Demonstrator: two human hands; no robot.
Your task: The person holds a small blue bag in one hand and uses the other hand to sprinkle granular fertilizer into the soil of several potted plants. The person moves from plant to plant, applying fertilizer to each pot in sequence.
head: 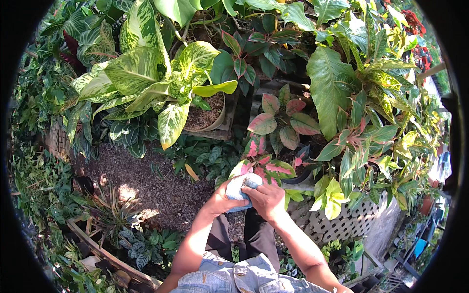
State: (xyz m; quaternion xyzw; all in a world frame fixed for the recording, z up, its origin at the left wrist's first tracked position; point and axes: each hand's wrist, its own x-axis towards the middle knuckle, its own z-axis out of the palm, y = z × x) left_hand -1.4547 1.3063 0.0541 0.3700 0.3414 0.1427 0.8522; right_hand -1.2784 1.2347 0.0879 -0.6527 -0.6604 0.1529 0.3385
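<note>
A light blue bundle, perhaps a cloth (236,191), is held between my two hands in front of my body. My left hand (221,197) grips it from the left, with the thumb across its lower part. On its right side the fingers of my right hand (266,197) pinch it near the rounded, speckled top. Just beyond my hands is a plant with pink and green leaves (280,169), partly hidden by them. Whether anything is inside the bundle cannot be seen.
A potted dieffenbachia (135,71) stands on a wooden stand (220,132) at the upper left. Aglaonema plants (289,117) and a dark pot (301,176) are at the right, above a lattice block wall (340,221). Gravel ground (172,197) lies at the left, beside a curved wooden edge (106,254).
</note>
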